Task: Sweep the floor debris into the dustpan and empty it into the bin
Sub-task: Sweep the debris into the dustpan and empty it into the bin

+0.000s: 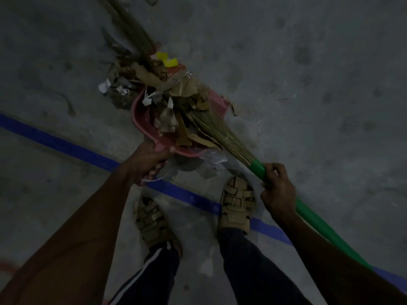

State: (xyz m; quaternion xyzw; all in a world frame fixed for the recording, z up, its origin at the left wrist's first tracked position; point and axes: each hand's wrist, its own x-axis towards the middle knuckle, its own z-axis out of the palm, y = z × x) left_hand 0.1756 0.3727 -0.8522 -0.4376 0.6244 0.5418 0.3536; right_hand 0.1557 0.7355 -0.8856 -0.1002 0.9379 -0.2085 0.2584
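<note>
A pink dustpan (pixel 141 119) sits in the middle of the view, heaped with brown paper, dry leaves, white scraps and clear plastic (pixel 182 102). My left hand (pixel 147 164) grips its handle at the near end. My right hand (pixel 277 190) holds the green handle (pixel 319 223) of a grass broom. The broom's straw bristles (pixel 211 124) lie across the debris in the pan, and their blurred tips reach toward the upper left. Two yellow scraps (pixel 166 59) and some white bits (pixel 105 86) lie at the pan's far edge. No bin is in view.
The floor is dim grey concrete. A blue tape line (pixel 66 146) runs diagonally from the left edge to the lower right, under my sandalled feet (pixel 237 203). A piece of clear plastic (pixel 209 166) lies just below the dustpan.
</note>
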